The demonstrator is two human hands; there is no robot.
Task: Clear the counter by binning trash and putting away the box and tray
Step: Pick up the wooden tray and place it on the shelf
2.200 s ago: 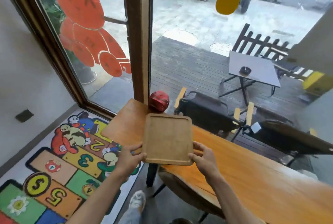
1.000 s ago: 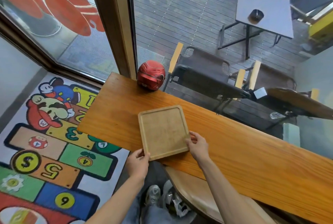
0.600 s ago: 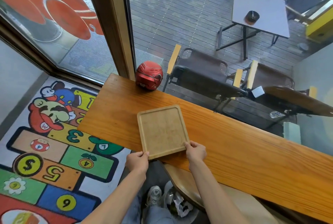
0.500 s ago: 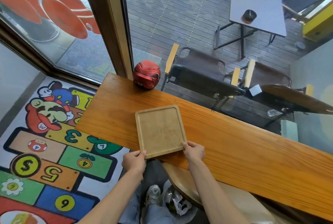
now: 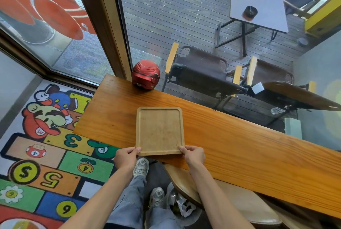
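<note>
1. A wooden tray (image 5: 160,130) lies flat on the long wooden counter (image 5: 239,147), its near edge close to the counter's front edge.
2. The left hand (image 5: 126,157) pinches the tray's near left corner, fingers curled, thumb on the rim.
3. The right hand (image 5: 193,155) pinches the near right corner in the same way, resting partly on the counter.
4. The two hands are apart, one at each near corner, with the tray's whole near edge between them.
5. The tray holds nothing; its shallow raised rim runs all round.
6. A red helmet (image 5: 145,75) stands at the far left end of the counter, against the window frame (image 5: 108,25), well apart from the tray.
7. Below the counter, a wooden stool seat (image 5: 230,201) shows beside the person's legs and pale sneakers (image 5: 141,167).
8. A crumpled plastic bag (image 5: 181,205) lies on the floor by the feet.
9. A colourful numbered cartoon floor mat (image 5: 46,155) covers the floor to the left.
10. Through the glass, folding chairs (image 5: 201,75) and a small grey table (image 5: 258,5) stand on dark decking.
</note>
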